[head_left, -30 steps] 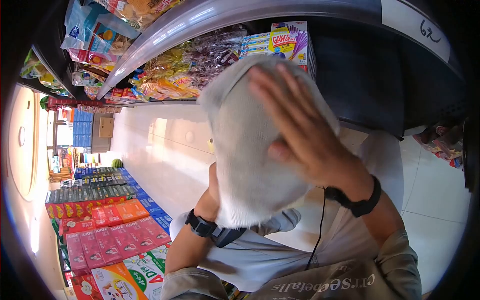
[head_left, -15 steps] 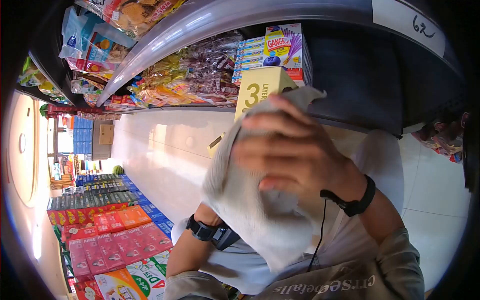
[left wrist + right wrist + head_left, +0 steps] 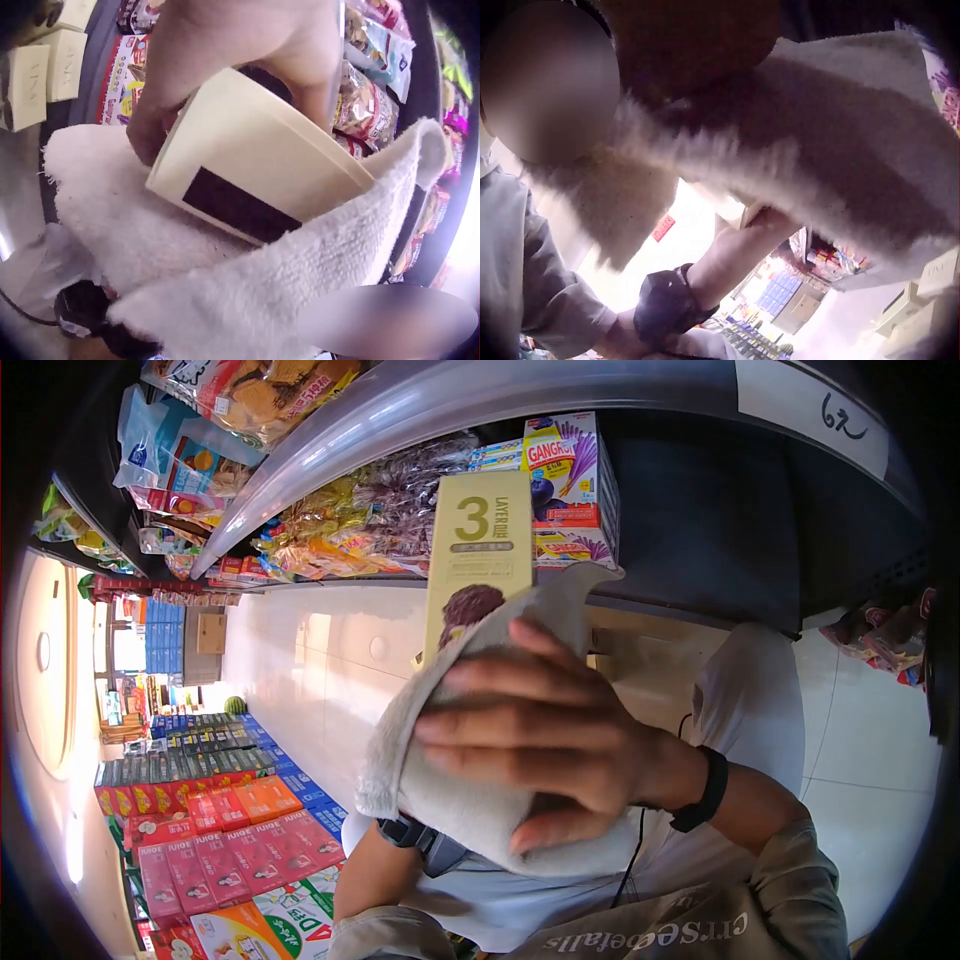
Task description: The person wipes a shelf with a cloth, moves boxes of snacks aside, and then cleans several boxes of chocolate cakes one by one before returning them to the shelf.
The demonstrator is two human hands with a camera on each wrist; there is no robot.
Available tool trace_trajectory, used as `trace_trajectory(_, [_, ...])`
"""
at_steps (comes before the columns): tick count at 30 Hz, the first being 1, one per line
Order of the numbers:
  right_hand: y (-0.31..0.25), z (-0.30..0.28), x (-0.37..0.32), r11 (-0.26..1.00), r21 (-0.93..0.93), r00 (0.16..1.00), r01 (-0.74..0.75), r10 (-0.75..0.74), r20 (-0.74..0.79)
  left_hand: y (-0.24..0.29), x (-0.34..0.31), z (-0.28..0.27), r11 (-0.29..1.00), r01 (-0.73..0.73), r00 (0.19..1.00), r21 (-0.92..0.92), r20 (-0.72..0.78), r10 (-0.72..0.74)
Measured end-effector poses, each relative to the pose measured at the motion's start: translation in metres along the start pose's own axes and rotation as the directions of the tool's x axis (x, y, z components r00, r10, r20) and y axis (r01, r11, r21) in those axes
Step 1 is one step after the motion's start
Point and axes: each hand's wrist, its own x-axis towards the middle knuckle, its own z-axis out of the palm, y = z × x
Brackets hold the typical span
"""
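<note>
Head view: a second ago the off-white terry towel [image 3: 450, 800] hid the tall pale-yellow cardboard box [image 3: 478, 550]. It has since slid to the box's lower end, baring the printed "3" face, so the wiping looks well along. The right hand [image 3: 560, 750] clasps the towel round the box, which is held upright in the air before the grey metal shelf edge [image 3: 400, 400]. Only the left wrist view shows the left hand [image 3: 225, 37], its fingers curled round the box's end.
</note>
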Motion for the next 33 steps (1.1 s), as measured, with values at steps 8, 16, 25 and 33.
trace_trajectory(8, [0.048,-0.050,-0.002,0.933,-0.358,0.998,-0.040,0.022,-0.053,-0.013,0.004,-0.006,0.993,0.081,0.995,0.088,0.046,-0.085])
trace_trajectory(16, [0.053,-0.022,-0.015,0.908,0.100,0.908,-0.407,0.414,-0.059,-0.006,0.019,0.023,0.856,-0.109,0.964,0.505,-0.155,0.214])
trace_trajectory(25, [0.035,0.005,-0.016,0.817,0.455,0.909,-0.353,0.415,-0.040,-0.003,0.015,0.003,0.939,-0.197,0.971,-0.283,0.076,0.227])
trace_trajectory(33, [0.007,0.004,-0.002,0.933,-0.019,0.933,-0.359,0.358,-0.018,0.012,0.016,-0.006,0.916,-0.245,0.959,-0.319,0.061,0.277])
